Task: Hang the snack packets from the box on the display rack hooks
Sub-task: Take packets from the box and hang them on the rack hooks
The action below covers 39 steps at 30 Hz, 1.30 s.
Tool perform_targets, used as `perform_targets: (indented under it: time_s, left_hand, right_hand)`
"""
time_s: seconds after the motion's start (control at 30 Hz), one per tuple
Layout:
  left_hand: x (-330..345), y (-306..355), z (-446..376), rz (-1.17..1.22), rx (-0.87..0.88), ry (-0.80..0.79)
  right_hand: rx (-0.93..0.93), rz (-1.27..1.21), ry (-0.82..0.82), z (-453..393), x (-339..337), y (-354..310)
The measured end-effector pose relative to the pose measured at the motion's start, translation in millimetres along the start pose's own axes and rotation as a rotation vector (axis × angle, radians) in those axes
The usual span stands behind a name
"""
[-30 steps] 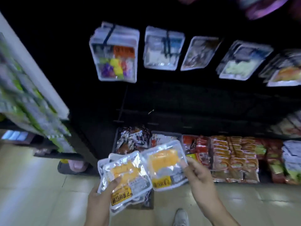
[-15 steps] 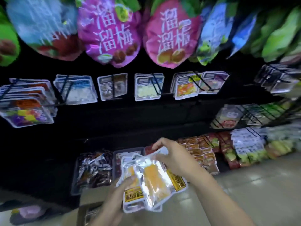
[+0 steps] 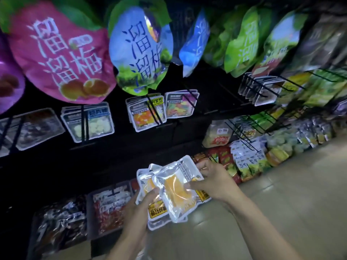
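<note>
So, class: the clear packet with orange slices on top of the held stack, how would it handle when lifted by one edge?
The top packet would probably flex: its film looks thin and crinkled. Its glossy surface suggests it could slip from the stack. It seems light, since the right hand holds it by fingertips.

Shop aisle: dark display rack with hooks, hanging snack bags at 11 o'clock, tiled floor at 4.

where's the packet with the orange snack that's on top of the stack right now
In the head view it sits low and centre: the top packet lies across the stack gripped by the left hand, with the right hand pinching its right edge, before the lower shelf.
</note>
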<state>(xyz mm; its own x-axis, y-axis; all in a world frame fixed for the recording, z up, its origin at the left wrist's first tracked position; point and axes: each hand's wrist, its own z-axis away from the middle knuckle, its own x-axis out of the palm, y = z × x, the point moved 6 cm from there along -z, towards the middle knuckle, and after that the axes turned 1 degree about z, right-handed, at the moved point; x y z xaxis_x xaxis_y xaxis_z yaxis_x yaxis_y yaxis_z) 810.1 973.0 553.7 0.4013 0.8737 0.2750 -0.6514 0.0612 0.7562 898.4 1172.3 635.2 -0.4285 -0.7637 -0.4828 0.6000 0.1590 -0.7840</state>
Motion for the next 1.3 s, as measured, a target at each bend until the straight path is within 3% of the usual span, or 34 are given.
perform_targets:
  time_s: [0.13, 0.27, 0.37, 0.47, 0.67, 0.93, 1.3]
  left_hand:
    - [37, 13, -31, -0.023, 0.081, 0.007]
    - [73, 20, -52, -0.002, 0.075, -0.014]
    - [91, 28, -69, 0.022, 0.119, -0.022]
    - [111, 35, -84, 0.027, 0.160, -0.003]
    - [141, 29, -107, 0.102, 0.180, 0.165]
    - [177, 0, -86, 0.263, 0.189, 0.415]
    - [195, -8, -72, 0.308, 0.215, 0.452]
  right_hand:
    - [0.016, -0.026, 0.195, -16, -32, 18]
    - [0.029, -0.368, 0.166, -25, -47, 29]
    - [-0.014, -0.594, 0.357, -37, -79, 37]
    - [-0.069, -0.596, 0.436, -57, -124, 31]
    - [-0.245, -0.368, 0.207, -122, -188, 9]
    - [-0.444, -0.314, 0.056, -171, -208, -9]
    - [-0.531, -0.294, -0.058, -179, -203, -27]
